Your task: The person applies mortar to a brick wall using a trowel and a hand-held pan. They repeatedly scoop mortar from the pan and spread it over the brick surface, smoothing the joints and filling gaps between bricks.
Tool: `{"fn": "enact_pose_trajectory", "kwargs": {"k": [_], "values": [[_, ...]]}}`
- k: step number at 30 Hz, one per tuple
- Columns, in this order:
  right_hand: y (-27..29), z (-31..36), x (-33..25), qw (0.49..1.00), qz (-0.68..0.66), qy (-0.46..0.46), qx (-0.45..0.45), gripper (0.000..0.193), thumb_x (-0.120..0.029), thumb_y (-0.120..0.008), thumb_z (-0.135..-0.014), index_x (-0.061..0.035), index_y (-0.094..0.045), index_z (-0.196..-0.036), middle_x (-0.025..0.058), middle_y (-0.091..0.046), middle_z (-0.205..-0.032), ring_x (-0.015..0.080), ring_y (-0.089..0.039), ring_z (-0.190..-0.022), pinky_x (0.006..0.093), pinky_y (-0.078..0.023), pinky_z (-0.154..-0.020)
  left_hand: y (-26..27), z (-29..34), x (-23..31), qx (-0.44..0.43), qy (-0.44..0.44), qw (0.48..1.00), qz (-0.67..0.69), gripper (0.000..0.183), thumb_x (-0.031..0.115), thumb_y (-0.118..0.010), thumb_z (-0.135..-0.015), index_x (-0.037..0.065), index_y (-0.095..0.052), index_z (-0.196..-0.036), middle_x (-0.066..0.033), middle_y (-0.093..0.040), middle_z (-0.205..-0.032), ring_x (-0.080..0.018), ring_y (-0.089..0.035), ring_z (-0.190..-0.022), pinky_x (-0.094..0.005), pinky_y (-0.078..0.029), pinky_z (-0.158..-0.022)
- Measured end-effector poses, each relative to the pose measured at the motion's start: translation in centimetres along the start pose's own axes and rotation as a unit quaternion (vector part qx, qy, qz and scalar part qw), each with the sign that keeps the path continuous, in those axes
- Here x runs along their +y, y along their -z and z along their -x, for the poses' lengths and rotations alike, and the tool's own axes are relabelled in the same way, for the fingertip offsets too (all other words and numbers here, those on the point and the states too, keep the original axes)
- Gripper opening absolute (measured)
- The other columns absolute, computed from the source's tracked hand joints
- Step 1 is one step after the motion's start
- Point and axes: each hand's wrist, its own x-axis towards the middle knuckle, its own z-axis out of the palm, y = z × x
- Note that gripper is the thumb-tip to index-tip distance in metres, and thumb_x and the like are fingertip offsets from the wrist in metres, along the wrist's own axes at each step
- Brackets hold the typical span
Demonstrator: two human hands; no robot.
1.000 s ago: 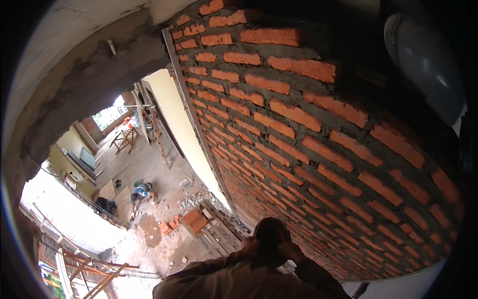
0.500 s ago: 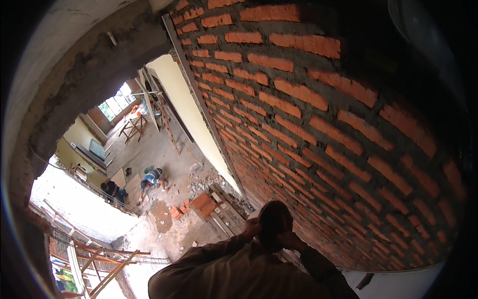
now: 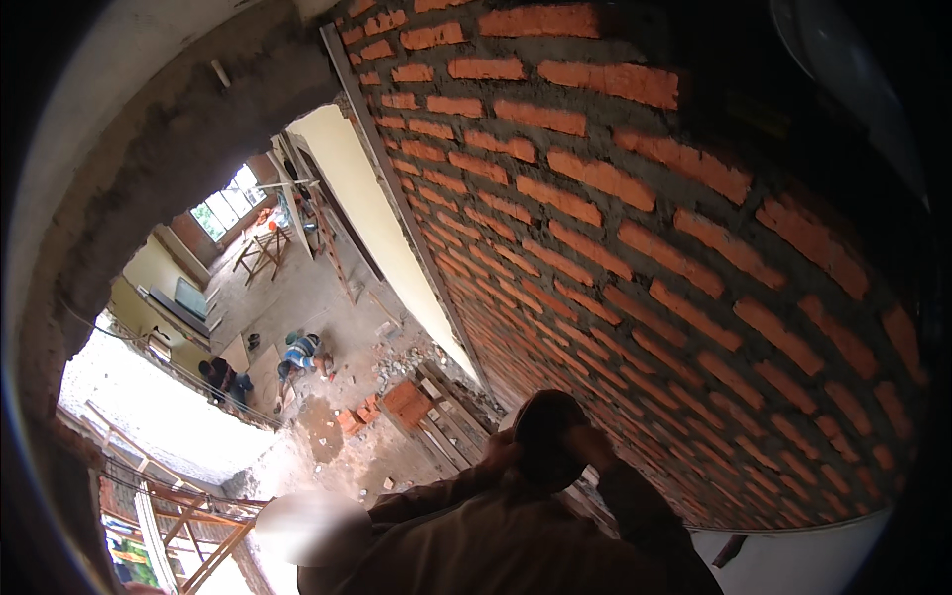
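In front of my chest is a dark round bowl [image 3: 548,421], tilted, its inside too dark to read. At its left rim my left hand [image 3: 503,451] is closed, gripping the edge. My right hand [image 3: 592,448] lies over the bowl's right side with bent fingers in deep shadow; whether they grip anything cannot be made out. Both forearms are in dark brown sleeves. Close on the right rises a brick wall [image 3: 585,260] of orange bricks with grey mortar joints.
Far below, two people, one in a blue top [image 3: 300,352] and one in dark clothes [image 3: 226,380], bend over the floor. Stacked bricks [image 3: 407,405], planks [image 3: 443,441] and rubble [image 3: 407,362] lie near the wall's foot. Wooden framing [image 3: 203,531] stands lower left. A blurred pale oval [image 3: 312,528] covers part of the view.
My right hand has moved up and slightly right, from the bowl's lower edge to over its right side. The bowl has turned to show more of its round face.
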Motion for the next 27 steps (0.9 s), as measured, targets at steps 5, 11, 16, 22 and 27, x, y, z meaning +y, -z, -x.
{"fn": "enact_pose_trajectory", "kwargs": {"k": [5, 11, 16, 22, 27], "values": [[-1.5, 1.4, -2.0, 0.982, -0.114, 0.153, 0.007, 0.020, -0.024, -0.059, -0.087, -0.0100, -0.069, -0.097, 0.0208, -0.068, -0.095, 0.0360, -0.067, -0.090, 0.0482, -0.053, -0.077, 0.2, -0.9, 0.0, 0.015, 0.107, 0.993, 0.050, 0.026, 0.010, -0.069, -0.083, 0.001, -0.072, -0.107, -0.0074, -0.070, -0.088, -0.0191, -0.069, -0.078, -0.0335, -0.057, -0.068], [-1.9, -0.1, 3.4, 0.993, 0.035, -0.026, 0.107, 0.023, -0.023, -0.056, -0.092, -0.0058, -0.066, -0.082, 0.0159, -0.064, -0.069, 0.0325, -0.064, -0.057, 0.0456, -0.051, -0.052, -0.5, -0.1, 0.9, 0.052, 0.073, 0.994, 0.062, 0.027, 0.010, -0.063, -0.080, -0.003, -0.069, -0.103, -0.0081, -0.068, -0.083, -0.0176, -0.067, -0.077, -0.0317, -0.055, -0.067], [-5.5, -1.1, 3.6, 0.988, -0.040, 0.142, -0.043, 0.021, -0.020, -0.057, -0.090, -0.0046, -0.065, -0.077, 0.0141, -0.063, -0.067, 0.0235, -0.059, -0.053, 0.0395, -0.049, -0.048, -1.8, 0.8, 0.7, 0.048, 0.041, 0.989, 0.134, 0.033, 0.008, -0.060, -0.080, -0.001, -0.069, -0.110, -0.0065, -0.070, -0.089, -0.0135, -0.065, -0.075, -0.0292, -0.054, -0.068], [-7.5, 0.2, 0.7, 0.946, -0.318, 0.050, -0.039, 0.026, -0.026, -0.049, -0.096, -0.0061, -0.065, -0.101, 0.0102, -0.066, -0.076, 0.0218, -0.066, -0.061, 0.0378, -0.054, -0.057, -0.7, -1.2, -3.2, 0.040, 0.029, 0.991, 0.123, 0.028, 0.009, -0.063, -0.083, -0.003, -0.066, -0.107, -0.0106, -0.070, -0.091, -0.0175, -0.067, -0.078, -0.0329, -0.055, -0.067], [-7.1, 1.6, -0.7, 0.991, -0.072, 0.064, 0.095, 0.022, -0.025, -0.053, -0.097, -0.0063, -0.064, -0.100, 0.0126, -0.067, -0.081, 0.0275, -0.068, -0.072, 0.0419, -0.053, -0.061, 0.7, -0.2, -4.1, 0.032, 0.080, 0.983, 0.165, 0.013, 0.007, -0.063, -0.083, 0.001, -0.061, -0.094, -0.0082, -0.062, -0.077, -0.0212, -0.063, -0.064, -0.0338, -0.055, -0.060]]}}
